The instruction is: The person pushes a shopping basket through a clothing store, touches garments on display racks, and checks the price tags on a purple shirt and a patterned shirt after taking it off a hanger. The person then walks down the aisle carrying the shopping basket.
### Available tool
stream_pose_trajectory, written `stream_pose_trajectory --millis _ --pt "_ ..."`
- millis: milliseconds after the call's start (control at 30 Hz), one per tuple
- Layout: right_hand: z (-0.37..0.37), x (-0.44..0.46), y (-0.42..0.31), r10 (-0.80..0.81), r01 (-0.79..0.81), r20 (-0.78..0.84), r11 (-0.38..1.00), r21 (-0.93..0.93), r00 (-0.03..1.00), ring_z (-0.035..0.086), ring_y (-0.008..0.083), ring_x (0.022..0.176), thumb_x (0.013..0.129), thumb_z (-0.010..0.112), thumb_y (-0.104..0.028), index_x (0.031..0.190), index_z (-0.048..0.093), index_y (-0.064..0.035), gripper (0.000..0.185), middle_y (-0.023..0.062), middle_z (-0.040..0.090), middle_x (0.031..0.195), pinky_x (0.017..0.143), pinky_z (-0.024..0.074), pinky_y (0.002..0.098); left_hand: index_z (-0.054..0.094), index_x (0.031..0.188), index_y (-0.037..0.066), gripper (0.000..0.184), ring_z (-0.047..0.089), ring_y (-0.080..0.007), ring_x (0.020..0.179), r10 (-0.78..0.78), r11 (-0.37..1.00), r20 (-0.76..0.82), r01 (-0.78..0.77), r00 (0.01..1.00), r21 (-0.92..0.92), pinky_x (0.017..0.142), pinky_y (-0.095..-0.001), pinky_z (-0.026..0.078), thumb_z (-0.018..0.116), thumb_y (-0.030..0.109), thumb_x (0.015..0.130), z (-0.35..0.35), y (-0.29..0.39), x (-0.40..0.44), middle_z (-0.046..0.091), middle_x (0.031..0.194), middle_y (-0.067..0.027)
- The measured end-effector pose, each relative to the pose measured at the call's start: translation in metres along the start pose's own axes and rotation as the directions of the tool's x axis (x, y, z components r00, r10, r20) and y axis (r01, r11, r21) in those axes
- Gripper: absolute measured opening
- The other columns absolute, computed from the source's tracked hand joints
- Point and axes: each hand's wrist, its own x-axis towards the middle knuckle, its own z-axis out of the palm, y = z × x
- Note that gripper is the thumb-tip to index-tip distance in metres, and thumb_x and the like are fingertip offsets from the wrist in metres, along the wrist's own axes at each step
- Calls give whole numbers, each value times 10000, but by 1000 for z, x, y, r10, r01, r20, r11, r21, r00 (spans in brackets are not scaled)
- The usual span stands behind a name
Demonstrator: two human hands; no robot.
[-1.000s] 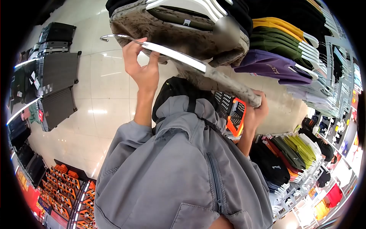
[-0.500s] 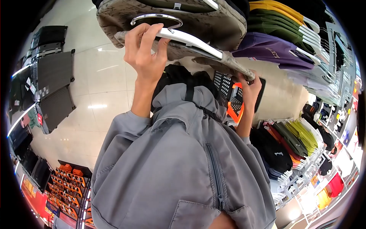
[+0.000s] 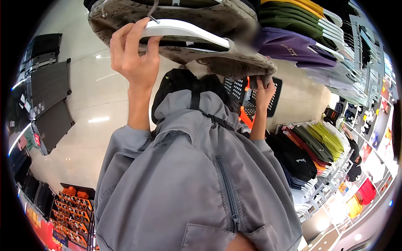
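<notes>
A white hanger (image 3: 188,28) with a metal hook carries a grey-brown patterned shirt (image 3: 228,66) at the top of the head view. My left hand (image 3: 135,58) pinches the hanger close to the base of its hook. On the right, my right hand (image 3: 264,94) grips the lower edge of the same shirt, its fingertips partly covered by the cloth. Another shirt of similar pattern (image 3: 121,25) hangs just behind.
A purple shirt (image 3: 293,46) and green shirts (image 3: 289,23) hang to the upper right. Below my right hand is a black and orange shopping basket (image 3: 274,100). More clothes (image 3: 293,157) hang at right; dark suitcases (image 3: 48,88) stand at left.
My left hand and the hanger have shifted left and slightly up in view. The shirt has turned to show more of its front, with my right hand still on its edge.
</notes>
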Motion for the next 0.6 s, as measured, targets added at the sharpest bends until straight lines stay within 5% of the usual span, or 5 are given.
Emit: stream_pose_trajectory --millis 100,433,600 --pt "-8 1 -18 11 1 -69 984 180 998 483 85 765 866 579 -55 930 562 37 114 22 554 817 719 398 230 646 1026 36 380 574 -222 818 -74 997 78 73 994 14 704 -319 475 782 28 671 -2 4 3 614 946 -88" --pt "-24 16 -39 75 -18 -109 892 453 991 416 57 682 901 515 -60 811 532 -3 108 -5 504 750 633 341 216 658 1102 111 380 551 -215 858 -124 992 72 125 990 -17 722 -319 465 756 80 736 8 -7 10 563 956 -72" --pt "-26 23 -40 102 -26 -130 874 485 986 531 90 798 918 544 -109 919 584 14 129 32 601 882 745 415 231 652 1131 146 408 547 -202 863 -133 991 108 135 985 -15 727 -316 461 745 61 743 10 -7 10 552 955 -69"
